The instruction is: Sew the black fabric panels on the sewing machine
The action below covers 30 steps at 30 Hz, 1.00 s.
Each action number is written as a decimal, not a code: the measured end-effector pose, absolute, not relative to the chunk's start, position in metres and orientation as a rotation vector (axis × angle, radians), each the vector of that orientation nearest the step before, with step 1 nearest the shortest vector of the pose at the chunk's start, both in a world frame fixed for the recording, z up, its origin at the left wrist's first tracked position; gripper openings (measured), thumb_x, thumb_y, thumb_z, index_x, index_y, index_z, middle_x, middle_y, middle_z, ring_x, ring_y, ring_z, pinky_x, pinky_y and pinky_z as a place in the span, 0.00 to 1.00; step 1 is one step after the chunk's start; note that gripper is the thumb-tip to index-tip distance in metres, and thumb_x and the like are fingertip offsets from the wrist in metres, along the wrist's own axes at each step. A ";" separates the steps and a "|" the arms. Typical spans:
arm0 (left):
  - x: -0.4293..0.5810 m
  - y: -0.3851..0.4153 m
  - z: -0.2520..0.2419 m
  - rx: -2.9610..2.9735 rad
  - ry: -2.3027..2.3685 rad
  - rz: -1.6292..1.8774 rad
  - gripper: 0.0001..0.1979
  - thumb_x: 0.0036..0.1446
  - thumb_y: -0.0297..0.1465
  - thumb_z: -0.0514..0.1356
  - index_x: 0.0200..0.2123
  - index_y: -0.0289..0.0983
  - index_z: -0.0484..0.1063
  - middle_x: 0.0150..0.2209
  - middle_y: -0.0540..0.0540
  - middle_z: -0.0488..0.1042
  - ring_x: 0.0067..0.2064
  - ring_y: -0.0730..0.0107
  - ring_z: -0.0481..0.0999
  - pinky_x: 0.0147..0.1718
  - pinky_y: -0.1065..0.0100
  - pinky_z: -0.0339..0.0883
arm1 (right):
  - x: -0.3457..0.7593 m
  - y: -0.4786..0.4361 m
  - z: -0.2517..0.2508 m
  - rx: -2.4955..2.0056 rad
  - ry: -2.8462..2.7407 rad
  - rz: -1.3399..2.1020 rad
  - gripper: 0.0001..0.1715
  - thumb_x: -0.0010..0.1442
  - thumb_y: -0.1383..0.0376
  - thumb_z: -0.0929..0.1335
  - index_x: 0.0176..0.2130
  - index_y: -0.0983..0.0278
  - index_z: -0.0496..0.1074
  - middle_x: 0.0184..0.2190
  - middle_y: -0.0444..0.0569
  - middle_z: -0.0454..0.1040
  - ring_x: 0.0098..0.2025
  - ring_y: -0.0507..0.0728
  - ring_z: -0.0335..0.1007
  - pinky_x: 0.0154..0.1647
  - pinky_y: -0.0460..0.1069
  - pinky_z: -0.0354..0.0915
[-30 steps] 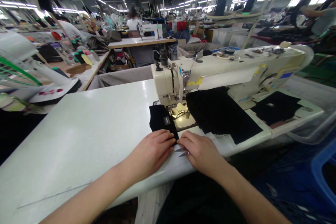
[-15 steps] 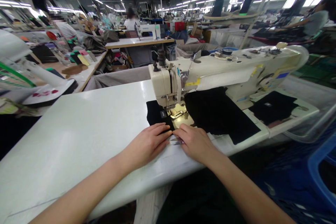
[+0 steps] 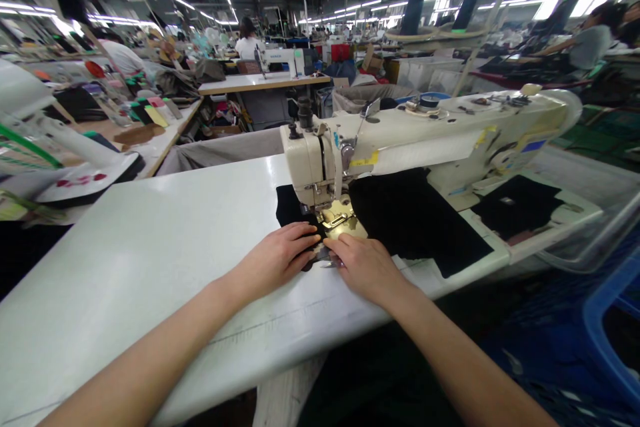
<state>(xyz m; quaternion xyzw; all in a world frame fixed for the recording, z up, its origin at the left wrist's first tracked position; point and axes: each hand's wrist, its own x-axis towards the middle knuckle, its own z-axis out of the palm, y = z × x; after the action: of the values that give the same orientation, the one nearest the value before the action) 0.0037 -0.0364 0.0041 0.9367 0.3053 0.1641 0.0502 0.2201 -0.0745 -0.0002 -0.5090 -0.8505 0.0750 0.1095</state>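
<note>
My left hand (image 3: 275,258) presses on a small black fabric piece (image 3: 289,207), which runs back under the presser foot of a cream industrial sewing machine (image 3: 313,160). Its fingertips sit just in front of the brass throat plate (image 3: 341,219). My right hand (image 3: 364,268) lies beside it on the white sewing table (image 3: 165,260). Small metal thread snips (image 3: 323,255) poke out from under its fingers, and the handles are hidden. A larger black fabric panel (image 3: 415,220) lies to the right of the needle area, partly under the machine arm.
Folded black garment pieces (image 3: 515,205) lie on a white shelf right of the machine. A blue plastic crate (image 3: 603,340) stands at lower right. Further machines, tables, thread cones and co-workers fill the factory floor beyond.
Both hands have slid forward toward the presser foot, carrying the snips and the black piece's near edge. The small label on that piece is now out of sight.
</note>
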 end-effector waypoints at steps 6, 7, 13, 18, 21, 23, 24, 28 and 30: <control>0.002 -0.023 0.004 2.853 0.945 0.518 0.16 0.69 0.32 0.51 0.49 0.35 0.76 0.53 0.37 0.74 0.55 0.58 0.74 0.54 0.55 0.74 | 0.220 -0.083 -0.002 -1.513 -2.482 0.208 0.17 0.67 0.70 0.64 0.54 0.61 0.71 0.42 0.49 0.76 0.40 0.57 0.75 0.37 0.50 0.63; 0.002 -0.021 0.004 2.849 0.948 0.518 0.16 0.69 0.32 0.51 0.50 0.35 0.76 0.53 0.37 0.74 0.55 0.58 0.74 0.54 0.55 0.74 | 0.220 -0.084 -0.003 -1.518 -2.475 0.207 0.17 0.67 0.69 0.64 0.54 0.60 0.71 0.42 0.48 0.76 0.39 0.58 0.75 0.36 0.50 0.63; 0.000 -0.009 0.004 2.832 0.970 0.505 0.16 0.68 0.31 0.50 0.50 0.35 0.76 0.53 0.38 0.73 0.54 0.58 0.74 0.54 0.55 0.73 | 0.221 -0.091 -0.002 -1.523 -2.468 0.240 0.17 0.66 0.71 0.64 0.52 0.60 0.72 0.42 0.48 0.77 0.40 0.58 0.75 0.36 0.49 0.62; -0.002 -0.001 0.004 2.855 0.960 0.497 0.17 0.69 0.31 0.50 0.51 0.34 0.75 0.53 0.38 0.73 0.54 0.60 0.74 0.55 0.56 0.72 | 0.222 -0.093 -0.004 -1.513 -2.454 0.251 0.16 0.66 0.71 0.64 0.51 0.60 0.73 0.42 0.47 0.77 0.40 0.57 0.75 0.36 0.49 0.61; -0.002 0.001 0.004 2.852 0.971 0.486 0.17 0.69 0.31 0.49 0.52 0.33 0.75 0.53 0.37 0.73 0.54 0.60 0.74 0.55 0.56 0.72 | 0.222 -0.094 -0.006 -1.518 -2.441 0.254 0.15 0.66 0.70 0.64 0.51 0.60 0.73 0.42 0.47 0.77 0.39 0.57 0.75 0.35 0.49 0.61; -0.002 0.001 0.003 2.849 0.970 0.498 0.17 0.69 0.31 0.49 0.51 0.33 0.75 0.52 0.37 0.73 0.54 0.59 0.74 0.55 0.56 0.72 | 0.222 -0.095 -0.006 -1.528 -2.431 0.257 0.15 0.66 0.70 0.64 0.50 0.60 0.73 0.41 0.47 0.77 0.39 0.57 0.75 0.35 0.48 0.60; -0.002 0.001 0.003 2.848 0.968 0.511 0.17 0.69 0.31 0.50 0.51 0.33 0.75 0.52 0.37 0.73 0.54 0.59 0.74 0.54 0.56 0.72 | 0.222 -0.095 -0.007 -1.531 -2.429 0.259 0.15 0.66 0.70 0.64 0.50 0.59 0.73 0.41 0.47 0.77 0.39 0.57 0.75 0.35 0.48 0.60; -0.002 0.000 0.001 2.844 0.971 0.566 0.17 0.69 0.30 0.49 0.51 0.35 0.76 0.52 0.38 0.73 0.54 0.60 0.74 0.54 0.56 0.73 | 0.222 -0.096 -0.010 -1.532 -2.408 0.262 0.14 0.66 0.70 0.65 0.50 0.59 0.73 0.40 0.46 0.77 0.39 0.57 0.75 0.36 0.48 0.60; -0.002 0.001 0.000 2.842 0.962 0.586 0.17 0.69 0.30 0.49 0.50 0.35 0.76 0.53 0.38 0.73 0.54 0.61 0.74 0.55 0.56 0.73 | 0.223 -0.097 -0.012 -1.508 -2.386 0.276 0.12 0.67 0.68 0.65 0.48 0.60 0.73 0.39 0.47 0.78 0.40 0.57 0.75 0.38 0.48 0.61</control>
<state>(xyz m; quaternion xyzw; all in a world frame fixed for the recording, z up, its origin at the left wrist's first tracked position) -0.0025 0.0006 -0.0002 0.9289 0.3144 0.1913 0.0421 0.2232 -0.0969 -0.0122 -0.5257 -0.8315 0.0963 0.1520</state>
